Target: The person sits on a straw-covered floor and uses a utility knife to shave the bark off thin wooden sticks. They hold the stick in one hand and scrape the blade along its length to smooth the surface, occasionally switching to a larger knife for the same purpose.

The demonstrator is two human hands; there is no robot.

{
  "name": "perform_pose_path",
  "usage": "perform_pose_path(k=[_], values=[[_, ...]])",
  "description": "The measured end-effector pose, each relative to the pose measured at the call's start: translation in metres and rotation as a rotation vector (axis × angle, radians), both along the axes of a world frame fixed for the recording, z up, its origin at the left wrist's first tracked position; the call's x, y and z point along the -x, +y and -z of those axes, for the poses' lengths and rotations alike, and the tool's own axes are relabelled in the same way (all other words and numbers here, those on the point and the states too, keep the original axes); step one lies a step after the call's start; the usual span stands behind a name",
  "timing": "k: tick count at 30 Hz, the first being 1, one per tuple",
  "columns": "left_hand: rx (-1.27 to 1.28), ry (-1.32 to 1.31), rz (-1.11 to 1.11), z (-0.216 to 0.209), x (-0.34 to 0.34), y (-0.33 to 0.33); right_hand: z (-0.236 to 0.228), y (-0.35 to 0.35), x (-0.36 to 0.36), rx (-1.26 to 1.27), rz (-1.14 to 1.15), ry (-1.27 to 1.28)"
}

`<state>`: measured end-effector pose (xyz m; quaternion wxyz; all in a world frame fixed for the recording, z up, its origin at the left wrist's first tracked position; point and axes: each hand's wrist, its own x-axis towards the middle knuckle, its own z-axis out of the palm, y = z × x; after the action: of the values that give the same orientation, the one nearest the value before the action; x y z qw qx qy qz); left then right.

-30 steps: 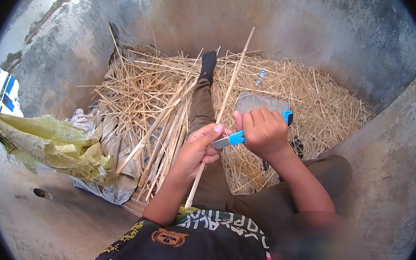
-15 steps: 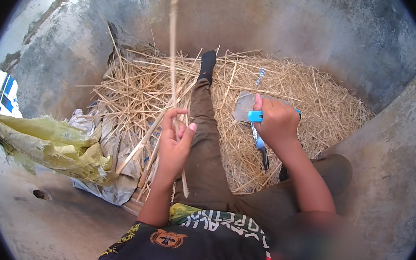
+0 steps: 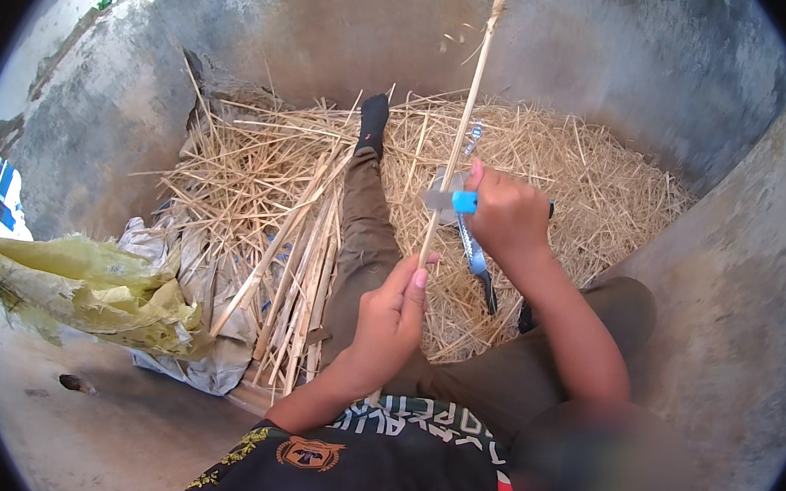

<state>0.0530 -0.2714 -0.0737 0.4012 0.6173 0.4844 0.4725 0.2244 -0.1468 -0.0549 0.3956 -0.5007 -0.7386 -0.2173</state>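
My left hand [image 3: 390, 318] grips the lower end of a long straw stalk [image 3: 465, 121], which stands nearly upright and rises past the top of the view. My right hand [image 3: 508, 211] is closed around a blue-handled knife [image 3: 453, 200], whose short grey blade rests against the stalk about halfway up. Both hands hover over my outstretched left leg [image 3: 364, 220] in brown trousers. A second blue-and-black tool [image 3: 477, 262] lies on the straw below my right hand.
A wide heap of loose straw [image 3: 586, 178] fills the concrete corner. A bundle of trimmed stalks [image 3: 301, 284] lies left of my leg on a pale sack [image 3: 187, 265]. A crumpled yellow-green bag [image 3: 81, 288] sits at the left. Grey concrete walls [image 3: 724, 303] enclose the spot.
The stalk has swung from leaning left to nearly upright at centre. My right hand brought the knife in against it, and my left hand closed lower on the stalk.
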Motion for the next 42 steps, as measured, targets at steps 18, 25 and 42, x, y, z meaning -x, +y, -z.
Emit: perform_pose_path(k=[18,25,42], values=[[-0.114,0.236,-0.078,0.0,-0.015,-0.03,0.0,0.027,-0.027,0.265,0.095,0.097],[-0.013,0.115,-0.096,0.0,-0.001,-0.016,0.006,0.004,-0.004,0.262,-0.048,0.074],[-0.026,0.163,0.007,0.002,-0.011,-0.023,-0.016,0.019,-0.025,0.48,0.124,0.034]])
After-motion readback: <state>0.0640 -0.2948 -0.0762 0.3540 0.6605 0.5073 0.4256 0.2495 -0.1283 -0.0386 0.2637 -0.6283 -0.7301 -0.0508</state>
